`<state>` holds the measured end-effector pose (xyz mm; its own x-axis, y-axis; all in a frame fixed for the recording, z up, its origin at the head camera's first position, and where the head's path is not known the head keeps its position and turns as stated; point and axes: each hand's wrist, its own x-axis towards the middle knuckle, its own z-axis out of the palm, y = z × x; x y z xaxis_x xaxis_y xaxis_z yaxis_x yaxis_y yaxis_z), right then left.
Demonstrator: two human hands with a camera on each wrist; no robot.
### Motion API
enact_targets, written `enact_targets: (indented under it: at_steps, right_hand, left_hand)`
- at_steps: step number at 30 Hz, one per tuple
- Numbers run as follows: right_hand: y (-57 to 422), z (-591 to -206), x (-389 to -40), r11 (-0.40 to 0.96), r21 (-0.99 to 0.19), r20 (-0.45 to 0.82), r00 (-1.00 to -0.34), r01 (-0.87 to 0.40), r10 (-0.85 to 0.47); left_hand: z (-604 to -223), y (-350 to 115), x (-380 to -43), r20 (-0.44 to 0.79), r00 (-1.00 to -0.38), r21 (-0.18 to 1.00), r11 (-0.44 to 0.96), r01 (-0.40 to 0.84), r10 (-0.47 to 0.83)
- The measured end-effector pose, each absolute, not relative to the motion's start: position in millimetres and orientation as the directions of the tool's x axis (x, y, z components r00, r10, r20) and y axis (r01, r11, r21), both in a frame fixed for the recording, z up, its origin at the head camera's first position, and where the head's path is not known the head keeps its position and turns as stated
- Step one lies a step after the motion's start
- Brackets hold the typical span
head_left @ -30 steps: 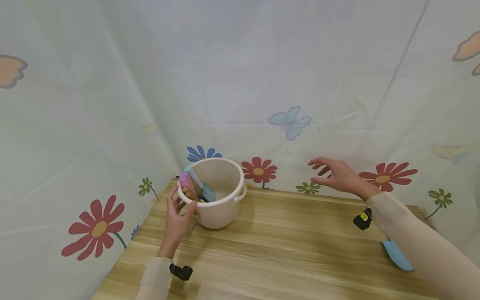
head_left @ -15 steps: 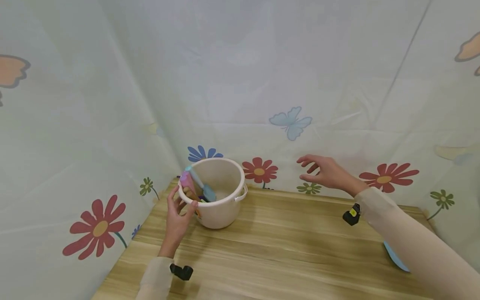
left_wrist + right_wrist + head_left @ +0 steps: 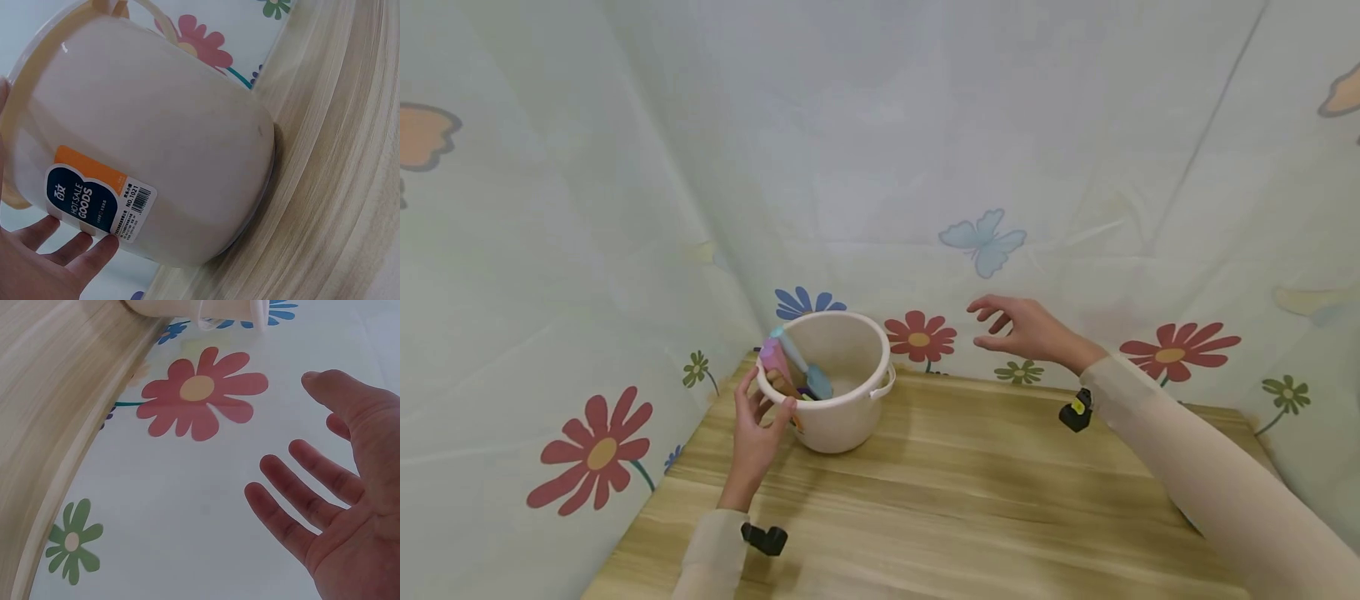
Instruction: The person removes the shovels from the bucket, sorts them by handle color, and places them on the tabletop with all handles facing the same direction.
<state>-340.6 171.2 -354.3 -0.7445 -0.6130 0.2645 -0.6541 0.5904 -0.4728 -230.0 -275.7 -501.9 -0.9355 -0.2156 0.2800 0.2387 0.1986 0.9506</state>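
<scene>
A cream plastic bucket [image 3: 842,425] stands upright at the back left of the table, a side handle on its right. My left hand [image 3: 755,437] holds its near-left rim, thumb on the front of the rim and fingers against the side; in the left wrist view these fingers touch the wall beside a label [image 3: 100,194]. Inside lean a light-blue, shovel-like tool [image 3: 818,382], a pink piece [image 3: 773,357] and a brown piece [image 3: 781,383]; other small items are partly hidden. My right hand [image 3: 1026,329] hangs in the air right of the bucket, fingers loosely bent, holding nothing.
The wooden table [image 3: 970,492] meets a flower-printed curtain [image 3: 880,167] at its back and left edges. The right forearm almost wholly covers an object at the table's right, of which only a dark sliver shows.
My right hand has moved left toward the bucket, its forearm now covering most of the light-blue object at the right. The left hand keeps its hold on the rim, and the bucket has stayed put.
</scene>
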Motion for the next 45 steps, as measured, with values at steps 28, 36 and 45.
enact_targets:
  at_steps: [28, 36, 45]
  right_hand:
    - [75.4, -314.3, -372.3, 0.555, -0.564, 0.124, -0.727, -0.612, -0.675]
    - [33.1, -315.8, -380.4, 0.515, -0.606, 0.129, -0.713, -0.607, -0.689]
    - [-14.3, -325.4, -386.6, 0.438, -0.638, 0.176, -0.673, -0.634, -0.718]
  left_hand:
    - [-504.0, -272.6, -233.3, 0.308, -0.926, 0.941, 0.213, 0.262, -0.219]
    - [-502.9, -278.5, -231.5, 0.310, -0.923, 0.941, 0.214, 0.263, -0.228]
    - [-505.8, -284.5, -228.3, 0.296, -0.922, 0.947, 0.204, 0.249, -0.249]
